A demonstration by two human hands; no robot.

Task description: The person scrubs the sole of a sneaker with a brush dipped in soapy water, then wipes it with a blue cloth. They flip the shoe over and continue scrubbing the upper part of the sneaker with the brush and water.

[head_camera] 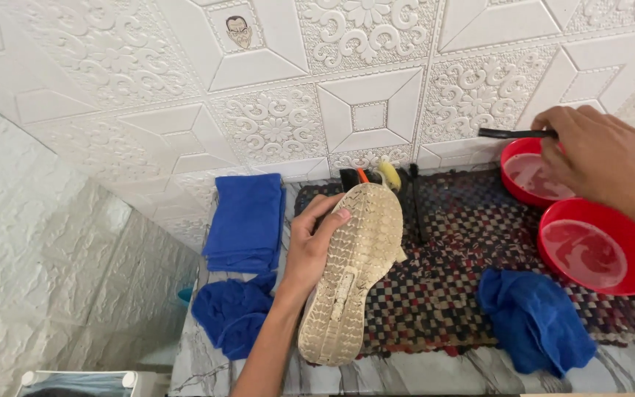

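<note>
- Looking down from a head-worn camera, two bare hands work over a marble-patterned counter [420,371] set against a white embossed wall.
- The left hand [310,246] grips a pale shoe [350,272] held sole-up, fingers curled around its left edge, with the thumb pressed on the patterned sole.
- The shoe hangs over the left end of a woven checked mat [442,294], toe end toward the wall.
- The right hand [600,165] is at the upper right, fingers pinched together around a thin black brush handle [512,134] that points left.
- That hand hovers above two red bowls: the far bowl [527,173] near the wall and the near bowl [600,246] just beside it, both holding cloudy liquid.
- A folded blue cloth [248,220] lies left of the shoe, with a crumpled blue cloth [233,312] below it.
- Another bunched blue cloth [534,320] rests on the mat below the bowls.
- Several brushes [391,180] lie against the wall behind the shoe.
</note>
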